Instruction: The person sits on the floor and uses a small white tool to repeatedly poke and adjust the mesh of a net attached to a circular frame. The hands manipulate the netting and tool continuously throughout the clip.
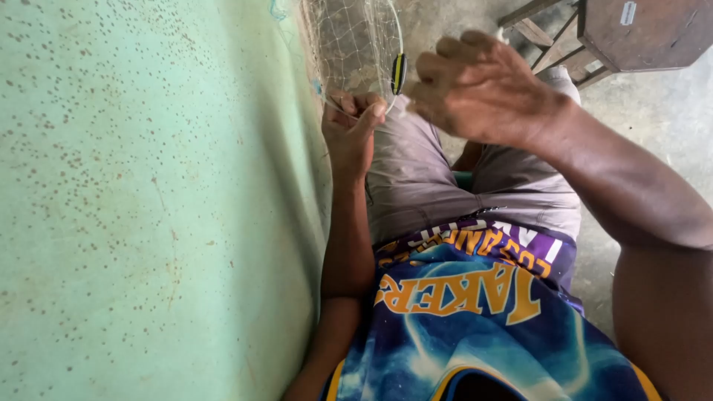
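Observation:
A fine pale fishing net (355, 44) hangs near the green wall, above my lap. My left hand (350, 126) pinches the lower edge of the net between thumb and fingers. My right hand (475, 89) is closed on a small black and yellow netting needle (399, 73), held right beside the mesh. Thin line runs from the net toward my hands. My grey shorts (438, 186) lie under both hands.
A speckled green wall (148, 200) fills the left half. A dark wooden stool or bench (616, 33) stands at the top right on a grey concrete floor (653, 111). My blue, purple and yellow shirt (460, 312) is at the bottom.

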